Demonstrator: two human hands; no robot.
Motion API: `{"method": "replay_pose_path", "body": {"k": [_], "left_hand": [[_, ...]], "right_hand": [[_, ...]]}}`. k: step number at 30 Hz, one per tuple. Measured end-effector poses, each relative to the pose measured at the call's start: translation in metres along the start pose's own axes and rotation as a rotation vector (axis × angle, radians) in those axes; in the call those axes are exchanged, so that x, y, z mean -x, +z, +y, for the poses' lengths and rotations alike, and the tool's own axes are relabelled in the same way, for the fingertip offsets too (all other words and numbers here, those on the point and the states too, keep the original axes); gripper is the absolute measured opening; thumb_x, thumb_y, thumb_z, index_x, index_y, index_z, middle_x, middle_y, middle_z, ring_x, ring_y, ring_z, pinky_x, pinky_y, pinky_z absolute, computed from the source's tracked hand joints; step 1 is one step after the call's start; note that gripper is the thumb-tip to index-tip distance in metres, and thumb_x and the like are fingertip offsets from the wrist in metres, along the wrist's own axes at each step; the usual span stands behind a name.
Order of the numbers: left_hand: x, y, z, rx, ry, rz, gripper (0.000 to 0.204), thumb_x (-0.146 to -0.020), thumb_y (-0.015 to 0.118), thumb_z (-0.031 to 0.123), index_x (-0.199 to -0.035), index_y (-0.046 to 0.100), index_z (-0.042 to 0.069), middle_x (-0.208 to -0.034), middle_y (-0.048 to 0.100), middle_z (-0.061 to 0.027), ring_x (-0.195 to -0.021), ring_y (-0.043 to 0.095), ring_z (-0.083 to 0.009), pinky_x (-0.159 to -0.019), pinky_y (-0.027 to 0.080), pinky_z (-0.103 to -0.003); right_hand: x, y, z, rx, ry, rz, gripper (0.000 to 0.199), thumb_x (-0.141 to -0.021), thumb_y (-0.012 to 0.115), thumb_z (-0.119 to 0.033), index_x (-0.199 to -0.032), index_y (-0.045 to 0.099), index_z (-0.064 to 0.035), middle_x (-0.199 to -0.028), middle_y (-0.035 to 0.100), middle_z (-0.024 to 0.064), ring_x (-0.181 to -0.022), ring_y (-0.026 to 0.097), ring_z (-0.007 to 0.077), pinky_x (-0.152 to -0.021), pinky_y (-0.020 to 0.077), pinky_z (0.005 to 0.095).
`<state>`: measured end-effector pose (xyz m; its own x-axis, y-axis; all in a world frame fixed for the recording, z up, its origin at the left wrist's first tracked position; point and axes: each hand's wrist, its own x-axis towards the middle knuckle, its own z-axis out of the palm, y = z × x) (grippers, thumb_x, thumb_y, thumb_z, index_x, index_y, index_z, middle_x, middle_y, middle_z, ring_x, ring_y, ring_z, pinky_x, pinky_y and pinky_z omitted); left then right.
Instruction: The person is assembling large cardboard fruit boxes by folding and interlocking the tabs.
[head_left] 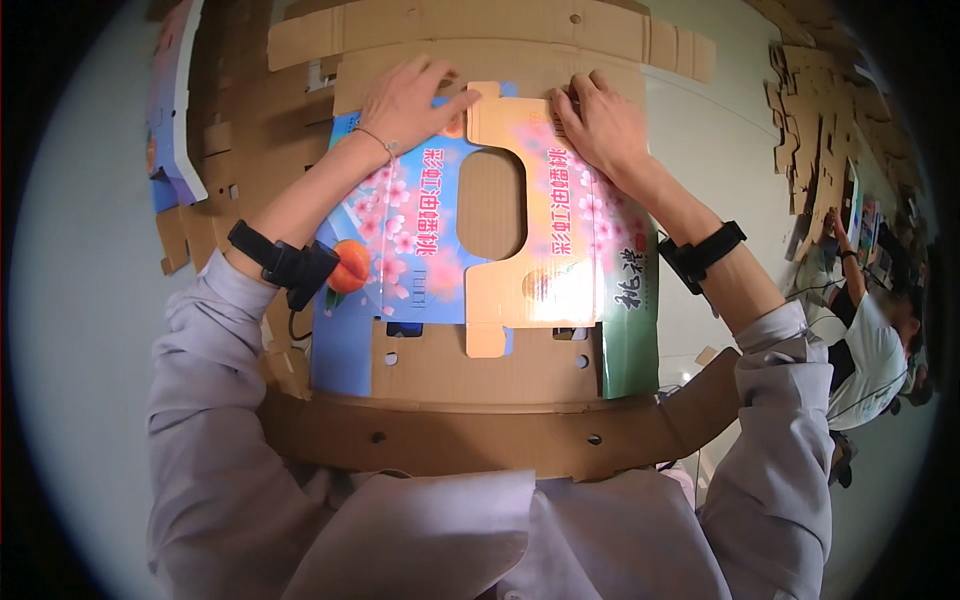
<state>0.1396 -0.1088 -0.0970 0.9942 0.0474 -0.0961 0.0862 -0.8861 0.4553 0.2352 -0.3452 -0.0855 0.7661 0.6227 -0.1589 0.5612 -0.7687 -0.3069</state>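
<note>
A flat, unfolded cardboard box printed with pink blossoms and peaches on blue lies in front of me on a stack of brown cardboard. A handle flap with an oblong cutout is folded over its middle. My left hand presses flat on the box's far left part, thumb touching the flap's top corner. My right hand presses on the flap's far right edge, fingers bent over it. Both wrists wear black bands.
A long brown cardboard strip curves across near my body. More flat cardboard lies beyond the box, and printed blanks are stacked at left. At right another person works beside cardboard piles on the pale floor.
</note>
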Motion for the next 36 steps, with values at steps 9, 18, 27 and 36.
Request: {"method": "replay_pose_path", "body": {"k": [9,18,27,36], "left_hand": [[-0.003,0.008,0.016,-0.204,0.587,-0.174,0.063,-0.089,0.045,0.049,-0.142,0.030,0.020,-0.146,0.031,-0.0043,-0.134,0.027,-0.0272,-0.109,0.023,-0.043],[0.003,0.012,0.012,-0.136,0.562,-0.187,0.058,-0.090,0.043,0.050,-0.142,0.031,0.026,-0.147,0.030,-0.0032,-0.134,0.028,-0.0275,-0.110,0.022,-0.045],[-0.003,-0.010,0.012,0.070,0.542,-0.234,0.052,-0.093,0.044,0.042,-0.138,0.039,0.015,-0.136,0.043,-0.0122,-0.126,0.038,-0.0315,-0.106,0.030,-0.041],[0.001,-0.130,-0.037,0.499,0.309,0.238,0.037,-0.096,0.043,0.021,-0.130,0.046,0.005,-0.122,0.058,-0.0111,-0.115,0.053,-0.0193,-0.091,0.043,-0.027]], "right_hand": [[0.007,-0.024,-0.030,-0.170,-0.656,0.324,0.021,-0.068,0.065,-0.012,-0.085,0.055,-0.0079,-0.090,0.055,0.0080,-0.086,0.053,0.0279,-0.075,0.0422,0.0393],[0.012,-0.074,0.013,-0.203,-0.260,0.041,0.052,-0.086,0.059,-0.030,-0.127,0.046,-0.0005,-0.134,0.044,0.0213,-0.122,0.042,0.0387,-0.101,0.0352,0.0431],[0.030,-0.021,0.000,0.029,-0.307,-0.124,0.063,-0.090,0.041,-0.049,-0.138,0.036,-0.0087,-0.145,0.031,0.0148,-0.133,0.029,0.0330,-0.109,0.0211,0.0456],[0.032,-0.018,0.011,-0.015,-0.218,-0.134,0.062,-0.090,0.041,-0.047,-0.139,0.035,-0.0108,-0.144,0.033,0.0143,-0.133,0.029,0.0324,-0.109,0.0205,0.0458]]}}
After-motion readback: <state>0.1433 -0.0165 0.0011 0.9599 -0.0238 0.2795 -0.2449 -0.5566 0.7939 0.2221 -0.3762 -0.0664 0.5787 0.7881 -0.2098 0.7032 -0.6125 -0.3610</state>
